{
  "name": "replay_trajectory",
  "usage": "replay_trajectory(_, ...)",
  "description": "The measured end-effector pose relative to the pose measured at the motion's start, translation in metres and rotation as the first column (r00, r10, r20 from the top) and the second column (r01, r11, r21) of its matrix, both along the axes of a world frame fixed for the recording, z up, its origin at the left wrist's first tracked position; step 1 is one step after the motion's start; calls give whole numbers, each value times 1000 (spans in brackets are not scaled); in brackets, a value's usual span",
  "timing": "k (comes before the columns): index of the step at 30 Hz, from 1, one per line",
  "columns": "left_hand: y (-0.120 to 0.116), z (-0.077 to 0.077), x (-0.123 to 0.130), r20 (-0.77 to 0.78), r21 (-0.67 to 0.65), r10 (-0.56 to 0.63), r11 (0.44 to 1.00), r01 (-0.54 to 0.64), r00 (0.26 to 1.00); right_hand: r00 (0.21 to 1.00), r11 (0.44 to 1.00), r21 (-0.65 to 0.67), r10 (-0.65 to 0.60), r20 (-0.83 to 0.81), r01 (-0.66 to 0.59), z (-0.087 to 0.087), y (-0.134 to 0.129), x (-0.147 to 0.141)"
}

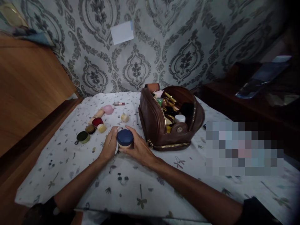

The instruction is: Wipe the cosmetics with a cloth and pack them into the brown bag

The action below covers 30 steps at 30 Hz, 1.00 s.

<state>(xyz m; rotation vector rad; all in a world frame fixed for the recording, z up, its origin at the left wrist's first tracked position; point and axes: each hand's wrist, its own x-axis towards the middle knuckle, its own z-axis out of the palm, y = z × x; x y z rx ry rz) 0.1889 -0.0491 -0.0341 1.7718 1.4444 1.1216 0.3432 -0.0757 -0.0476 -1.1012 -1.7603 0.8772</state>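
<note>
A round jar (125, 137) with a dark blue lid and a pale base sits between my two hands, over the printed cloth. My right hand (140, 148) is wrapped round its right side and underside. Against its left side is my left hand (109, 143), closed on a thin white piece (116, 147) that looks like a wipe or tissue; most of it is hidden. Just right of my hands stands a brown makeup bag (152, 125), unzipped, with a white-lidded jar (180, 118), gold tubes (170, 98) and other cosmetics inside.
Left of my hands lie a dark green round container (83, 137), a brown-lidded jar (90, 129), a red-lidded jar (97, 122), a pink sponge (108, 109) and a lip gloss tube (118, 103). A small cream-coloured jar (125, 117) is beyond. Wooden furniture (32, 93) borders the left.
</note>
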Motion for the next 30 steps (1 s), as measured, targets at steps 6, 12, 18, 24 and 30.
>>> replay_trajectory(6, -3, 1, -6, -19, 58, -68, 996, 69, 998, 972, 992, 108, 35, 232, -62, 2, -3, -2)
replay_trajectory(12, -10, 0, -7, -31, 74, -93, 993, 95, 995, 985, 994, 106, -20, 170, 2, 3, 0, 2)
replay_trajectory(18, -18, -4, -11, -245, 285, -252, 905, 317, 936, 993, 993, -18, -115, -35, 115, -1, 5, 4)
replay_trajectory(24, -18, -6, -13, -495, 423, -215, 787, 449, 842, 967, 979, -188, -121, -225, 79, -13, 12, 3)
replay_trajectory(30, -12, -1, -17, -281, 313, -329, 856, 410, 902, 933, 972, -204, 41, -357, -120, -9, 10, 5)
